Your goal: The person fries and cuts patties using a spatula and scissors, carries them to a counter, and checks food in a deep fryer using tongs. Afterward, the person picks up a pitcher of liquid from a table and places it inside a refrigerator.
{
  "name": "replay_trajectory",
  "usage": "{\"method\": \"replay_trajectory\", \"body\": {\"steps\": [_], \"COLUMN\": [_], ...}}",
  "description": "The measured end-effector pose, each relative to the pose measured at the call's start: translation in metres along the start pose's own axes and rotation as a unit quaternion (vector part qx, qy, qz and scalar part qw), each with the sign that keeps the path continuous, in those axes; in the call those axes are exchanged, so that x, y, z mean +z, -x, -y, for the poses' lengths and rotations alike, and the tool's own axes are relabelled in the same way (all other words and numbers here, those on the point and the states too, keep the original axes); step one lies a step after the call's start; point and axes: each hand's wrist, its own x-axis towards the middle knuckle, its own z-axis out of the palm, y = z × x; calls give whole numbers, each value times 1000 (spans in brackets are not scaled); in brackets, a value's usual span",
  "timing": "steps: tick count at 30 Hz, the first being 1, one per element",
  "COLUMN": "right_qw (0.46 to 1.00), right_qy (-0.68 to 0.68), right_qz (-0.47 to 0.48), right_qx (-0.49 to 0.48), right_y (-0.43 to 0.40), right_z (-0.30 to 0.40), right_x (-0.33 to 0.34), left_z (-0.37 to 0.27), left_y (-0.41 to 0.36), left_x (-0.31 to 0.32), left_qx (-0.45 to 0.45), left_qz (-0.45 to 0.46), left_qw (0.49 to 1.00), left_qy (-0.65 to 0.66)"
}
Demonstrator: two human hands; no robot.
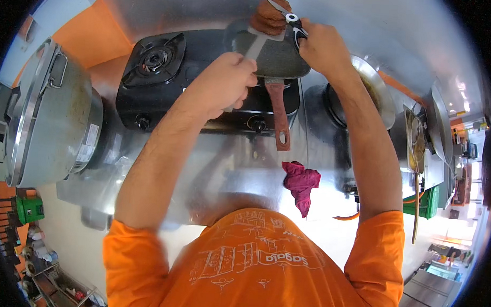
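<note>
My left hand [227, 84] grips the handle of a spatula [256, 46], whose blade is raised over the far part of a dark frying pan [281, 59]. Several brown patties [270, 16] lie stacked on that blade. In my right hand [324, 48] is a pair of scissors [292, 19] with black and white handles; its blades reach over the top patty. The pan's reddish-brown handle [277, 110] points towards me over the edge of a black two-burner gas stove [206, 119].
A crumpled magenta cloth [302, 184] lies on the steel counter [232, 169] in front of the stove. A large lidded metal pot [56, 126] stands at the left. To the right are a wide metal pan [377, 87] on another burner and a wire strainer [414, 127].
</note>
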Motion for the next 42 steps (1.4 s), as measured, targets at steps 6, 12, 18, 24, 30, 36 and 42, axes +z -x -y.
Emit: {"method": "replay_trajectory", "body": {"steps": [6, 12, 18, 24, 30, 36, 42], "right_qw": [1000, 999, 999, 999, 999, 999, 997], "right_qy": [11, -7, -28, -27, -7, -14, -20], "right_qz": [0, -33, 4, 18, -30, -27, -66], "right_qx": [-1, -11, 31, 38, 9, 36, 43], "right_y": [0, 1, -1, -2, -5, -4, -1], "right_z": [3, 0, 6, 8, 10, 5, 1], "right_x": [-1, 6, -6, -12, -24, -19, -15], "left_z": [-1, -10, -14, -19, -27, -19, -28], "left_y": [3, 6, 6, 7, 9, 4, 9], "left_x": [0, 3, 0, -1, 1, 1, 5], "left_qx": [0, -13, 1, -5, 14, 18, 26], "left_qz": [-18, -7, 3, 13, -1, 27, 1], "left_qw": [1000, 1000, 1000, 1000, 999, 998, 999], "left_qy": [-3, 0, 16, 27, 32, 51, 26]}}
